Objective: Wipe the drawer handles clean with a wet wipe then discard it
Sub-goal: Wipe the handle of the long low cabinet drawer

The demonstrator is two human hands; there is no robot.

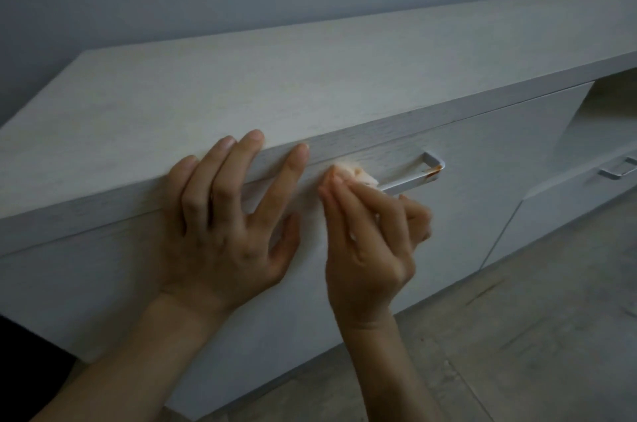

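So the wet wipe (pixel 355 175) is bunched up at the left end of the near drawer handle (pixel 413 177), pinched in the fingertips of the right hand (pixel 368 232), which is a bit blurred. It's a soft, limp, damp wad with orange staining, so it's probably best kept folded and held tight, or it'll slide off the bar. The handle is a slim, square-edged metal bar, smooth and stiff, with reddish-brown gunk (pixel 435 171) in its right corner. The left hand (pixel 227 225) lies flat, fingers spread and straight, on the front edge of the pale wood-grain cabinet (pixel 275 83). A second handle (pixel 618 168) sits well off to the right.
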